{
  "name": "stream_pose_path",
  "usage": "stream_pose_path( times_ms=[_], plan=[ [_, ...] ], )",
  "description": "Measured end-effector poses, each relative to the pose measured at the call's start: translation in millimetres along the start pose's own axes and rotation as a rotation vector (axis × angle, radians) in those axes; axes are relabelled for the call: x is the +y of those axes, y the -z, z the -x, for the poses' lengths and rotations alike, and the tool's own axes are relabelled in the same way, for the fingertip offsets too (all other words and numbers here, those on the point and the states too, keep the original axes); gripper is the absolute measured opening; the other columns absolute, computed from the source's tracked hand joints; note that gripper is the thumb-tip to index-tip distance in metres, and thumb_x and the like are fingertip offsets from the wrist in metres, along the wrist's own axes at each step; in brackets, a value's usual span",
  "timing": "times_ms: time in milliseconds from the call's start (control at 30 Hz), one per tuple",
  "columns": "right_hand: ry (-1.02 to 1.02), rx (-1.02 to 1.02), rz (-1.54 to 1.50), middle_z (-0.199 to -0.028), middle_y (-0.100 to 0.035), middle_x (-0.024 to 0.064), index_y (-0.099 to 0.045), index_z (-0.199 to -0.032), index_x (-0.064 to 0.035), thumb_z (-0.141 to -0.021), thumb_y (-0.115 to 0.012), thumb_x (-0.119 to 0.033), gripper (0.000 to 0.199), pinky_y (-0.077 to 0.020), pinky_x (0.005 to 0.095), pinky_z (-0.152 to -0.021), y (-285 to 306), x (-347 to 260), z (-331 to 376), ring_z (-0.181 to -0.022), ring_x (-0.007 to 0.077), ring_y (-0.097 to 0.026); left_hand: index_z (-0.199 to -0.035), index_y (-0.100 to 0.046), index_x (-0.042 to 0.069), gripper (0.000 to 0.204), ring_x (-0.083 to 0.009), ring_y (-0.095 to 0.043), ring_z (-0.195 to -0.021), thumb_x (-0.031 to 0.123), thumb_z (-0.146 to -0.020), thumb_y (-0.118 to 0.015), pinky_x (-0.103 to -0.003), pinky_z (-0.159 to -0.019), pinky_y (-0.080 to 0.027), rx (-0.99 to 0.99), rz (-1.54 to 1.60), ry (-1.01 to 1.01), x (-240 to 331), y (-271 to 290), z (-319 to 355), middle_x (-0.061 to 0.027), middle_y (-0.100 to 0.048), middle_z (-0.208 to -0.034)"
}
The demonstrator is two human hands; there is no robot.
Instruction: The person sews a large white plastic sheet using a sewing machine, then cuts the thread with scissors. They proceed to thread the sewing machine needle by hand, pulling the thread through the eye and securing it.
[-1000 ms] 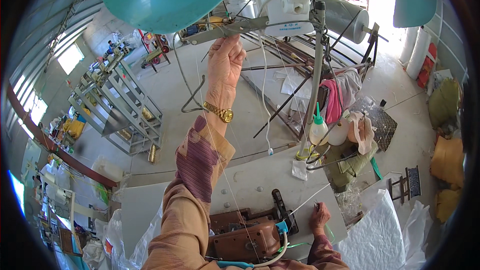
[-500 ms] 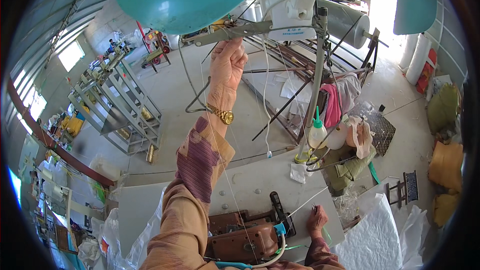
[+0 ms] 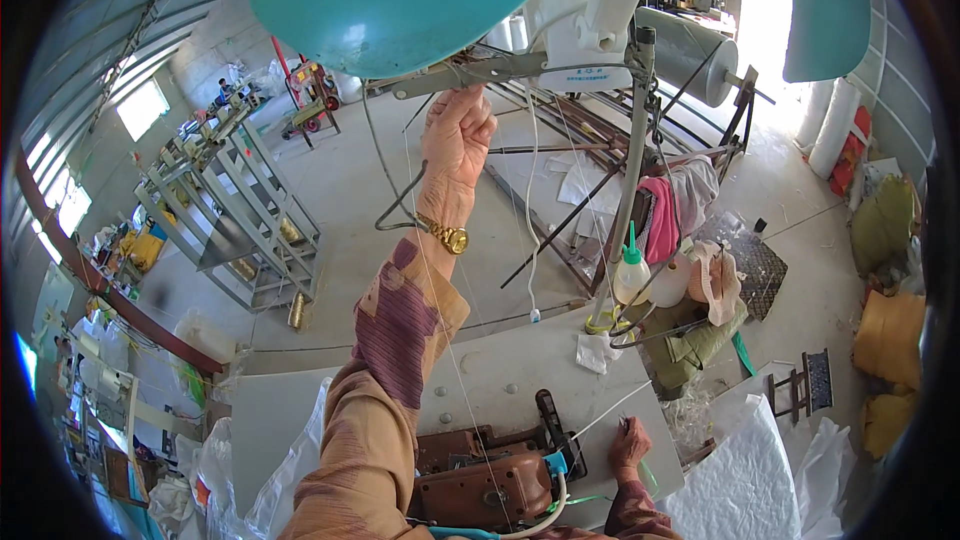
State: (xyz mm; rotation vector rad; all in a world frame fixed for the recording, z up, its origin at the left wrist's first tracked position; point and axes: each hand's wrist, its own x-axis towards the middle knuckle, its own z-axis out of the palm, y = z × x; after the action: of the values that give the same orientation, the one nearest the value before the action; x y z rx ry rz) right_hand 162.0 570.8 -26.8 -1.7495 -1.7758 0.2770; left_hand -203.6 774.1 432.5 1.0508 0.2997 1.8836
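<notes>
- Upward, left arm extends; left hand (image 3: 460, 138) curls closed, fingertips at grey bar's (image 3: 500, 68) underside; hold unclear.
- Right hand (image 3: 630, 450) sits low, fingers bent inward, at pale tabletop (image 3: 560, 360) beside brown sewing machine (image 3: 480, 490); contents unclear.

A grey metal rack (image 3: 262, 202) was seen at the middle left of the frame, and a red-handled cart (image 3: 308, 112) was parked at the upper left. A grey cylinder (image 3: 685, 55) was mounted at the upper right. Pink cloth (image 3: 657, 222) was draped right of centre, near a green-tipped bottle (image 3: 630, 282). Tan sacks (image 3: 892, 338) were piled along the right edge, and a white sheet (image 3: 735, 475) was spread at the lower right.
</notes>
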Motion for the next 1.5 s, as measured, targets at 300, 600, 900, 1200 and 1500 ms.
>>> stream_pose_path(
  times_ms=[300, 600, 900, 1200, 1500],
  plan=[
    [0.001, 0.010, 0.028, -0.073, -0.055, 0.0126, -0.052, -0.079, -0.0066, -0.079, -0.060, -0.012, 0.010, -0.0424, 0.0435, -0.061, -2, 1, 0, -0.070, 0.0339, -0.058, -0.067, -0.047, 0.011, 0.028, -0.0056, -0.026, -0.052, 0.007, -0.090, -0.063, -0.022, -0.047, -0.026, -0.015, 0.068, 0.019, -1, -1, -1, 0.0062, -0.028, -0.057],
    [0.006, 0.009, 0.017, -0.075, -0.056, 0.0125, -0.053, -0.082, -0.0070, -0.078, -0.061, -0.013, 0.010, -0.0428, 0.0439, -0.062, -1, 1, 0, -0.072, 0.0347, -0.059, -0.068, -0.049, 0.011, 0.026, -0.0055, -0.027, -0.052, 0.007, -0.089, -0.064, -0.022, -0.047, -0.027, -0.027, 0.084, 0.027, -1, 0, -3, 0.0063, -0.029, -0.057],
    [-0.034, -0.024, 0.021, -0.078, -0.059, 0.0120, -0.055, -0.085, -0.0073, -0.077, -0.062, -0.012, 0.011, -0.0434, 0.0442, -0.065, 0, -1, 0, -0.076, 0.0349, -0.060, -0.064, -0.049, 0.012, 0.029, -0.0056, -0.028, -0.052, 0.007, -0.089, -0.065, -0.022, -0.048, -0.027, -0.041, 0.033, 0.023, 1, -1, -3, 0.0068, -0.030, -0.057],
    [0.002, -0.024, -0.009, -0.075, -0.057, 0.0133, -0.053, -0.082, -0.0065, -0.078, -0.061, -0.013, 0.011, -0.0422, 0.0442, -0.063, -3, -1, -1, -0.073, 0.0356, -0.058, -0.066, -0.051, 0.012, 0.026, -0.0056, -0.030, -0.052, 0.006, -0.088, -0.065, -0.022, -0.048, -0.029, -0.019, -0.025, -0.003, 8, -3, -1, 0.0068, -0.031, -0.058],
    [0.042, -0.010, 0.002, -0.076, -0.056, 0.0134, -0.051, -0.083, -0.0062, -0.078, -0.060, -0.011, 0.011, -0.0420, 0.0451, -0.063, -9, 6, 0, -0.072, 0.0358, -0.058, -0.068, -0.052, 0.013, 0.026, -0.0055, -0.029, -0.053, 0.008, -0.087, -0.067, -0.022, -0.049, -0.028, -0.034, -0.051, 0.004, 7, -2, -2, 0.0073, -0.031, -0.058]
  ],
)
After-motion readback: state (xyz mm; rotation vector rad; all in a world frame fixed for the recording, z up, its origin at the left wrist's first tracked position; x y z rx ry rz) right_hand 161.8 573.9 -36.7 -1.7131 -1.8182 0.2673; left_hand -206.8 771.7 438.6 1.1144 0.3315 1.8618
